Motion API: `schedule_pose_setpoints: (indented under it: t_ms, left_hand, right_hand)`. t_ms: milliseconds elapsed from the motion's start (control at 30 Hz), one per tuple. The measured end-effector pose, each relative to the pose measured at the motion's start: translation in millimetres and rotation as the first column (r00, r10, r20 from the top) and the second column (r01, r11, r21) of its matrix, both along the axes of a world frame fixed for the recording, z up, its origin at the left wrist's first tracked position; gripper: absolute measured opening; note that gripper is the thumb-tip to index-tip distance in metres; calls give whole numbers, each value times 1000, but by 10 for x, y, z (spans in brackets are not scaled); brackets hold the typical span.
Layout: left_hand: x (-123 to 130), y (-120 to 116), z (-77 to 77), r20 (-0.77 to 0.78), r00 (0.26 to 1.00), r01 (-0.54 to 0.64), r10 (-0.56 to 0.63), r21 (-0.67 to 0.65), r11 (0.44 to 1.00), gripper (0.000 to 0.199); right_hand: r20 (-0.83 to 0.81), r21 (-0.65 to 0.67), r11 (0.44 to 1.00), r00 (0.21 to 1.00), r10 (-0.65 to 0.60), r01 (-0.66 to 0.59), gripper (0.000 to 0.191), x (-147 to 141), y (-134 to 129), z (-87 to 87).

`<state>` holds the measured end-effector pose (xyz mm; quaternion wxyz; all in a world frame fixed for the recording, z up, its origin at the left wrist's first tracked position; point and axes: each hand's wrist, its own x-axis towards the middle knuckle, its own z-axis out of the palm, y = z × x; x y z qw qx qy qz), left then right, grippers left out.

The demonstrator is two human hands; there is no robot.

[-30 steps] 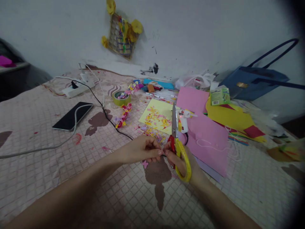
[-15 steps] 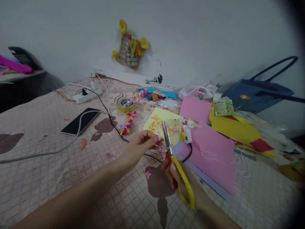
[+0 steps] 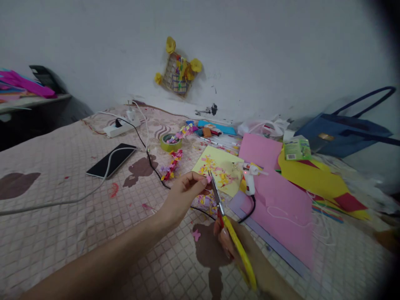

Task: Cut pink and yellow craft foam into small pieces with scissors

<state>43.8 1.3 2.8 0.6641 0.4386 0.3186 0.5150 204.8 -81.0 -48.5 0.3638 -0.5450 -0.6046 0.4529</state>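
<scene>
So the left hand (image 3: 175, 204) had a tiny pink bit (image 3: 208, 179) pinched between thumb and fingertips, right out at the edge, which I'd guess left room for the blades without risking a nick. The right hand (image 3: 234, 241) was wrapped around the yellow-and-red handles of the scissors (image 3: 240, 246), tips angled up right beside that bit; couldn't tell if they touched. Just past the hands, loose scraps (image 3: 221, 179) were scattered on a pale yellow sheet (image 3: 203, 156), which probably kept them handy. The glue gun (image 3: 249, 181) was next to it, nozzle pointing over that sheet and, I reckon, clear of the fingers. A pink cutout (image 3: 196, 235) lay nearer the wearer on the patterned cloth (image 3: 62, 233). Farther left were a decorated red strip (image 3: 173, 165) and a tape roll (image 3: 171, 144), both within easy reach imo.
</scene>
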Motion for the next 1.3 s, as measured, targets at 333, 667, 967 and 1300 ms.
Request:
schedule_pose_setpoints:
  t_ms: [333, 667, 967, 1300]
  left_hand:
    - [7, 1, 17, -4, 1000, -8, 8, 2, 1000, 16]
    - [8, 13, -16, 8, 1000, -2, 2, 3, 1000, 17]
    - [-3, 18, 10, -12, 1000, -9, 9, -16, 1000, 17]
    - [-70, 4, -39, -356, 770, 555, -529, -36, 831, 25]
  right_hand:
    - [-46, -36, 999, 998, -37, 35, 42, -57, 1, 235]
    - [-54, -69, 997, 997, -50, 46, 41, -70, 6, 242]
    - [-8, -67, 997, 999, -32, 31, 42, -8, 19, 155]
    - [-32, -96, 991, 995, -92, 88, 37, 145, 197, 384]
